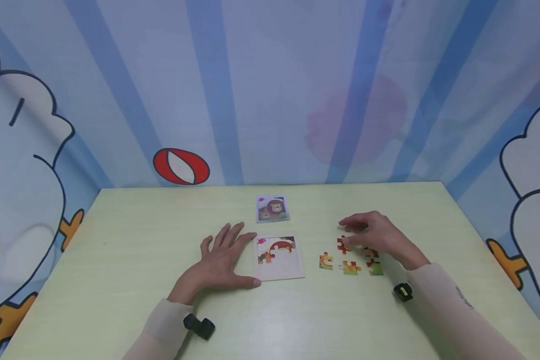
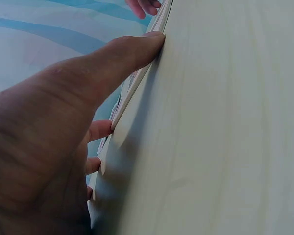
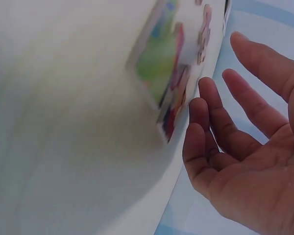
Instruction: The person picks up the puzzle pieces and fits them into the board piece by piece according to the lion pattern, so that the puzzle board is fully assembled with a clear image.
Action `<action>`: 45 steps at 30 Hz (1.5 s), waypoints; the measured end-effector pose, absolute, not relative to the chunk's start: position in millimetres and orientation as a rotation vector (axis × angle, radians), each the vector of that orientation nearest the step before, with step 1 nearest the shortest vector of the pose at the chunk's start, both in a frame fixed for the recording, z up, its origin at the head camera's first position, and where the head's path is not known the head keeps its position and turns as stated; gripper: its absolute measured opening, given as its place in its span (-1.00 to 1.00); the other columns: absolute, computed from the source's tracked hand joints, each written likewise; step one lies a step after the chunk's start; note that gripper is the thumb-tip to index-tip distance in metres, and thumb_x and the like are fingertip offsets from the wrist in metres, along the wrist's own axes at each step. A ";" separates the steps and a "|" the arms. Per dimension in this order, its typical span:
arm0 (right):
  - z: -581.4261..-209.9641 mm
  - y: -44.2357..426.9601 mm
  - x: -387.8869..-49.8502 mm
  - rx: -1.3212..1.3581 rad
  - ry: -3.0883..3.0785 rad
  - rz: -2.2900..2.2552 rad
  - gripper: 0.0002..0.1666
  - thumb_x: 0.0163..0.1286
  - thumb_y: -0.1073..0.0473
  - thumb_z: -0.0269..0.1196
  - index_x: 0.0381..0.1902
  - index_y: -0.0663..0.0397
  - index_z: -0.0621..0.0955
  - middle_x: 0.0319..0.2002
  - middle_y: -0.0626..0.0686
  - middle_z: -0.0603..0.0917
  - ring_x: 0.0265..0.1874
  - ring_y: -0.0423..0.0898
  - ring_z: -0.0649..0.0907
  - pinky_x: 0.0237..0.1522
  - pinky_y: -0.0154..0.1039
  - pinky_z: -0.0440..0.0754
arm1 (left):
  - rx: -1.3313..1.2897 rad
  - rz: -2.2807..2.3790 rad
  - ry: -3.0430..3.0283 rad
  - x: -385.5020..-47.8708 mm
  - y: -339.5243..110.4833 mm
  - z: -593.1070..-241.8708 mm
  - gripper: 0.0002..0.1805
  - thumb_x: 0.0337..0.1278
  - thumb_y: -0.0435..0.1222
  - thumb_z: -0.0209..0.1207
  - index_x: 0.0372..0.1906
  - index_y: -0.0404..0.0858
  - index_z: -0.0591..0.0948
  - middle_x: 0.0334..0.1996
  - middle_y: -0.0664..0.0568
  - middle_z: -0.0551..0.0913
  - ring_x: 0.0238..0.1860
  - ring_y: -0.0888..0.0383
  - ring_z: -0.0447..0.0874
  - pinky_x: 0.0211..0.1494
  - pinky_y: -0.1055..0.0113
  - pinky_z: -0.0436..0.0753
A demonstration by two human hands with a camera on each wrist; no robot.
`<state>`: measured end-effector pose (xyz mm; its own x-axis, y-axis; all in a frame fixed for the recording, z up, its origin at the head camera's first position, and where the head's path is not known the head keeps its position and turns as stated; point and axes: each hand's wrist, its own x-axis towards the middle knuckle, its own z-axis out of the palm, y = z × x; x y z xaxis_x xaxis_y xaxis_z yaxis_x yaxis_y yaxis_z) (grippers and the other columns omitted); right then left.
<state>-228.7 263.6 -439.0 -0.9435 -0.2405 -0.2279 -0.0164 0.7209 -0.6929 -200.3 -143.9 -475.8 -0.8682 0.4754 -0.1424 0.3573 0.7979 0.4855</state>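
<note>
A square puzzle board (image 1: 280, 267) lies on the table, with a few picture pieces along its upper part and a pale bare area below. My left hand (image 1: 218, 262) spreads along its left side, thumb touching the near corner and index finger at the far corner. In the left wrist view the thumb (image 2: 132, 51) rests against the board's edge (image 2: 137, 83). To the right lie several loose puzzle pieces (image 1: 352, 268). Above them hovers my right hand (image 1: 373, 232), fingers loosely bent; the right wrist view shows nothing between them. Green-printed pieces (image 3: 159, 68) lie beside its fingertips.
Behind the board lies a small square lion picture (image 1: 272, 209). The pale table (image 1: 162, 215) ends at a blue striped backdrop (image 1: 279, 100) with cartoon figures. A dark wrist device (image 1: 200, 327) sits at the left cuff, another dark device (image 1: 403, 292) at the right.
</note>
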 end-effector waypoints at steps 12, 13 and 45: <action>-447.1 267.8 -225.6 -0.276 2.650 -0.938 -0.44 0.32 0.00 0.57 0.22 0.04 0.72 0.25 0.18 0.70 0.20 0.10 0.64 0.29 0.10 0.61 | 0.641 0.675 2.728 -199.9 -144.3 -475.7 0.17 -0.01 0.28 0.49 0.70 0.06 0.24 0.80 -0.09 -0.08 0.80 -0.28 -0.28 0.61 -0.56 -0.18; -447.8 267.4 -225.5 -0.280 2.653 -0.929 -0.45 0.30 -0.01 0.58 0.20 0.03 0.72 0.24 0.17 0.70 0.19 0.10 0.63 0.29 0.10 0.60 | 0.642 0.676 2.727 -199.8 -144.2 -475.7 0.18 -0.01 0.28 0.49 0.70 0.06 0.23 0.80 -0.09 -0.08 0.80 -0.28 -0.29 0.61 -0.56 -0.18; -445.2 267.2 -229.1 -0.294 2.776 -1.048 -0.74 0.54 0.16 0.37 0.12 0.07 0.74 -0.17 0.09 0.85 -0.29 -0.09 0.73 -0.30 -0.19 0.63 | 0.641 0.660 2.735 -200.3 -143.7 -476.5 0.17 -0.01 0.29 0.48 0.70 0.05 0.24 0.80 -0.10 -0.08 0.80 -0.28 -0.28 0.61 -0.57 -0.18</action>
<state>-229.1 267.2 -445.2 -0.9680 -0.2382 -0.0796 -0.1262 0.7354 -0.6657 -200.3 -143.7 -476.5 -0.8703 0.4721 -0.1402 0.3561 0.8000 0.4828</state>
